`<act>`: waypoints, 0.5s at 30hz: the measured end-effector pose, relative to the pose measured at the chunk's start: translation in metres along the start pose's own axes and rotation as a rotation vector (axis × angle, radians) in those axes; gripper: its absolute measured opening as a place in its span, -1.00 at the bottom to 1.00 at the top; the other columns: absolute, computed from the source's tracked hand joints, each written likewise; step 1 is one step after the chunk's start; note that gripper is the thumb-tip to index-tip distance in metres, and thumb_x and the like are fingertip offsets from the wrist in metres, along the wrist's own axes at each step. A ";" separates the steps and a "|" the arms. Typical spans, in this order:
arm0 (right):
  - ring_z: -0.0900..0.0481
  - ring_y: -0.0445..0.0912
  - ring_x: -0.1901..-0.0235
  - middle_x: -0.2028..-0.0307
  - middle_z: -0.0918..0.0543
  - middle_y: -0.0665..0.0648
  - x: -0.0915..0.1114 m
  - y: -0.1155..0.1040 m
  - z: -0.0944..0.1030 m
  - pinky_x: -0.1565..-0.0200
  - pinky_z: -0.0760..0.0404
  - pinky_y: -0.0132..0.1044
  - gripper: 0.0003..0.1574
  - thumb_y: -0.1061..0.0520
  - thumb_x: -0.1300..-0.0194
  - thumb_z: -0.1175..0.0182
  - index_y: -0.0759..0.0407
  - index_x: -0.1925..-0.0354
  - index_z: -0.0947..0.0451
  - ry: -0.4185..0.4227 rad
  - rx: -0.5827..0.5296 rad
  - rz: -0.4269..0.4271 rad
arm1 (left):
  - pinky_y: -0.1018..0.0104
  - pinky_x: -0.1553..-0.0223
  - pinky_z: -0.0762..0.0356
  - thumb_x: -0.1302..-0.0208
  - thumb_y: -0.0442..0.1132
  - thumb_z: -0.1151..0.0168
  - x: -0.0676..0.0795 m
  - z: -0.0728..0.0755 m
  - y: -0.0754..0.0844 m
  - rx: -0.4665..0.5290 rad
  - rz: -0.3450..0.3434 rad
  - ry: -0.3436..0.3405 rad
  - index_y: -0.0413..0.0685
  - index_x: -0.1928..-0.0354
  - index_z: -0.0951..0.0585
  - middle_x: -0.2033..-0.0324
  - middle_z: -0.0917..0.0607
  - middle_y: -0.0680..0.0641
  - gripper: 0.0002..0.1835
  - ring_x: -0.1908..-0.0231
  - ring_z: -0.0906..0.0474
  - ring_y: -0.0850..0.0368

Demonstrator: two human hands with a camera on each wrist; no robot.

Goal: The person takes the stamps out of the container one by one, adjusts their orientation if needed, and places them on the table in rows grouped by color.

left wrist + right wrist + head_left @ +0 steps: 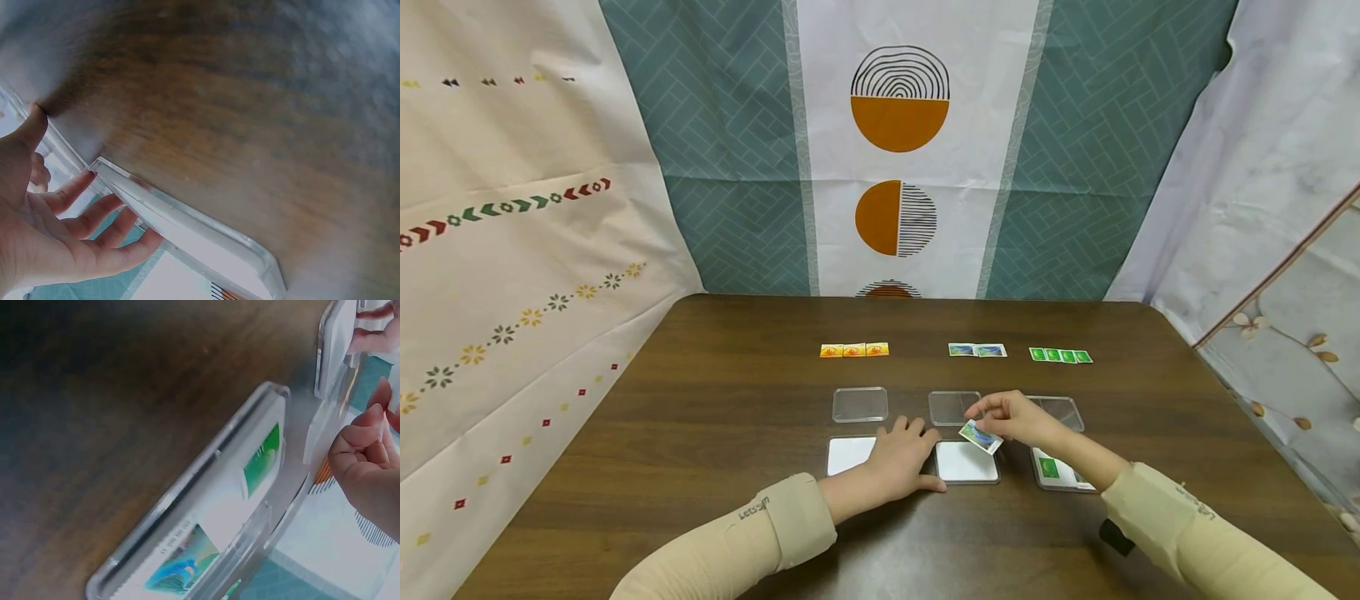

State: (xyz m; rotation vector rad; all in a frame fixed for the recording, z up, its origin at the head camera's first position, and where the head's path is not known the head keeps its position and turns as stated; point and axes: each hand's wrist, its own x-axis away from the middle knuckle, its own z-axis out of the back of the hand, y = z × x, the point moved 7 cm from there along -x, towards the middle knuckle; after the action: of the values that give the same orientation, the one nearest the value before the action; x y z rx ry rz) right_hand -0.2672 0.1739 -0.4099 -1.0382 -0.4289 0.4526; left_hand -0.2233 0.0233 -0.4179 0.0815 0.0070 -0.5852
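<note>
My right hand (1011, 417) pinches a small stamp-like picture card (981, 437), green and blue with a white edge. It hangs tilted over the far right part of the middle case base (966, 467), which holds a white sheet. My left hand (898, 458) lies palm down with spread fingers between that base and the left case base (848, 454). In the left wrist view its fingertips (150, 240) touch a white-filled case. Partly behind my right forearm, the right case base (219, 506) holds a green stamp (261, 459) and a blue-green picture stamp (184, 562).
Three clear lids lie behind the bases: left lid (860, 405), middle lid (951, 408) and right lid (1063, 412). Farther back are orange stamps (853, 350), two blue-green stamps (977, 350) and several green stamps (1060, 356). Patterned cloths (737, 167) hang around the wooden table (730, 375).
</note>
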 end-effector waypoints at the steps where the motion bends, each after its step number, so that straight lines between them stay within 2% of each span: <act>1: -0.21 -0.33 0.68 0.71 -0.36 -0.10 -0.001 -0.001 0.001 0.59 -0.20 -0.47 -0.64 0.30 -0.28 -0.11 0.57 0.03 -0.46 0.001 -0.002 0.008 | 0.06 0.26 -0.48 0.08 0.34 -0.29 0.000 0.000 0.000 0.000 0.001 -0.001 0.08 -0.05 -0.52 0.14 -0.56 -0.01 -0.30 0.13 -0.43 0.05; 5: -0.31 -0.35 0.62 0.65 -0.52 -0.12 -0.004 -0.003 0.007 0.55 -0.30 -0.47 -0.64 0.28 -0.27 -0.15 0.59 0.06 -0.48 0.030 -0.013 0.026 | 0.05 0.25 -0.48 0.08 0.34 -0.29 0.000 -0.001 0.000 0.001 0.003 -0.004 0.08 -0.05 -0.52 0.14 -0.56 -0.02 -0.30 0.12 -0.43 0.05; 8: -0.42 -0.36 0.55 0.53 -0.67 0.00 -0.007 -0.004 0.012 0.47 -0.43 -0.47 -0.67 0.28 -0.24 -0.19 0.58 0.14 -0.53 0.070 0.012 0.022 | 0.05 0.25 -0.48 0.08 0.34 -0.29 0.000 -0.001 0.000 0.001 0.004 -0.003 0.08 -0.05 -0.52 0.14 -0.56 -0.02 -0.30 0.11 -0.43 0.04; 11: -0.46 -0.35 0.53 0.47 -0.70 0.15 -0.010 -0.005 0.016 0.41 -0.50 -0.45 -0.71 0.27 -0.22 -0.22 0.56 0.22 -0.57 0.093 0.048 0.014 | 0.07 0.26 -0.47 0.09 0.34 -0.30 0.000 0.000 -0.001 -0.002 0.006 0.001 0.08 -0.04 -0.53 0.15 -0.56 -0.02 -0.30 0.11 -0.43 0.04; 15: -0.42 -0.33 0.52 0.48 -0.66 0.15 -0.014 -0.008 0.020 0.39 -0.48 -0.42 -0.75 0.26 -0.23 -0.21 0.51 0.26 -0.58 0.086 0.088 0.022 | 0.07 0.26 -0.46 0.09 0.34 -0.30 0.000 0.001 -0.001 -0.003 0.004 0.005 0.08 -0.04 -0.52 0.15 -0.56 -0.02 -0.30 0.11 -0.43 0.04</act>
State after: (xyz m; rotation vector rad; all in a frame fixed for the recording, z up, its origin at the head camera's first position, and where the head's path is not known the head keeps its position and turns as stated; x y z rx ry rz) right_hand -0.2888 0.1769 -0.3956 -0.9745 -0.3181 0.4409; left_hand -0.2234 0.0226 -0.4170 0.0805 0.0124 -0.5808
